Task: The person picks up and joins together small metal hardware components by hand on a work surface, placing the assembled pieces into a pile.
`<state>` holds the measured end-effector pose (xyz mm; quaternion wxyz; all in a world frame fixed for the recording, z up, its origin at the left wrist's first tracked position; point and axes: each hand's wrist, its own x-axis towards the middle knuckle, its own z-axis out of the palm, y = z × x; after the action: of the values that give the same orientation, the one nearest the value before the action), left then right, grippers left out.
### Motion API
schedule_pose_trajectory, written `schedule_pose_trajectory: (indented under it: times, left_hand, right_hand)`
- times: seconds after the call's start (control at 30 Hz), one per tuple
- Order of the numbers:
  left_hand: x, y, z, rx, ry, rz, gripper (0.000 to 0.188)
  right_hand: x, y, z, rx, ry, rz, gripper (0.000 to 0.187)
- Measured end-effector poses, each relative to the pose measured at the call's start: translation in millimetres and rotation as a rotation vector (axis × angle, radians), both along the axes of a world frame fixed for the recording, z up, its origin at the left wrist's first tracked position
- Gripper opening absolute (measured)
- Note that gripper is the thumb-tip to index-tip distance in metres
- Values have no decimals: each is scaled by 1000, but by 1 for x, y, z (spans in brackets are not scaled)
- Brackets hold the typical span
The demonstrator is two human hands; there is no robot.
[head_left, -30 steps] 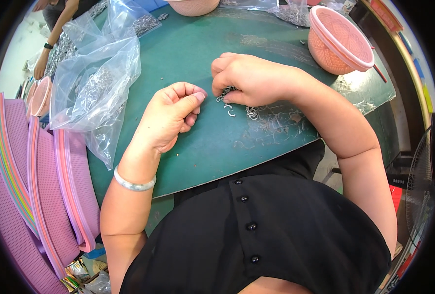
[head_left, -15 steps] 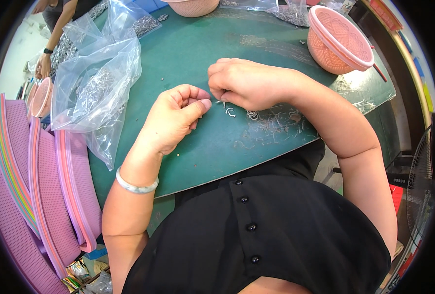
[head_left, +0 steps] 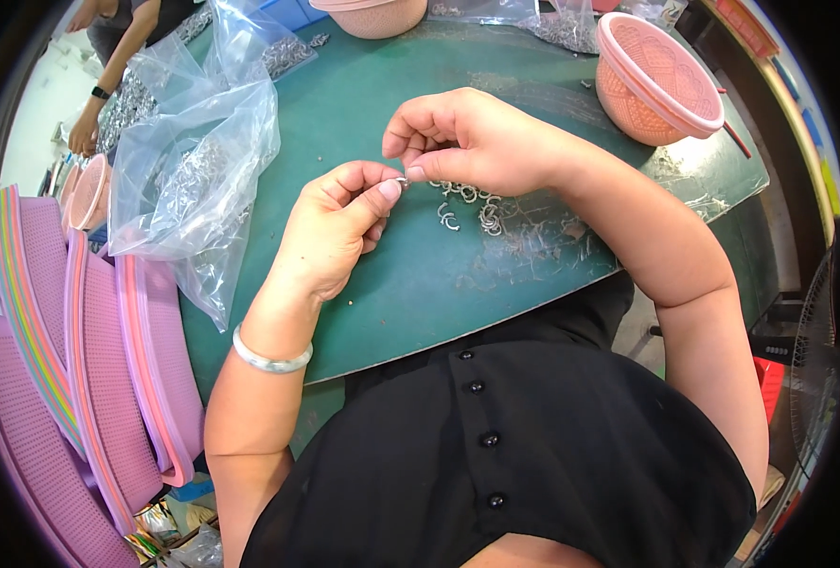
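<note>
Thumb and forefinger of my left hand [head_left: 339,218] pinch a small silvery metal piece [head_left: 402,181]; its exact shape is too small to tell. Against it, from the right, comes my right hand [head_left: 477,142], its fingers curled and its thumb tip beside the piece. What the right fingertips grip, if anything, is hidden. Just below the right hand, several small curved metal pieces [head_left: 490,220] lie in a loose group on the green tabletop [head_left: 410,284], some C-shaped. A pale bangle [head_left: 273,363] circles my left wrist.
Clear plastic bags [head_left: 193,180] of metal pieces lie at the left. Stacked purple baskets [head_left: 107,360] stand at the left edge. A pink basket [head_left: 661,80] sits at the far right, another pink basket [head_left: 372,17] at the back. A co-worker's hand [head_left: 84,134] reaches in at far left.
My right hand has lifted and turned, its thumb moving to my left fingertips and uncovering more curved pieces. A metal piece now shows at the left hand's pinch.
</note>
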<state>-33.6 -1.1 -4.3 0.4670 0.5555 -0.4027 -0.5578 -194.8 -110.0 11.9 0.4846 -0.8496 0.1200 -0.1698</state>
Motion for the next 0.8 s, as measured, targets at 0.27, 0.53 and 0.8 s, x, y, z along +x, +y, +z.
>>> schedule_pose_trajectory:
  times: [0.27,0.53,0.8]
  left_hand:
    - [4,-1,-1,33,147,4,8]
    - [8,-1,-3,36,324,-37,8]
    - [6,-1,-3,-63,232,1,8]
  right_hand:
    - [2,-3,-7,79,-112,-28,22]
    - [4,-2,-9,133,-217,-25,23]
    - [-1,-2,-1,-123,-117,-25,15]
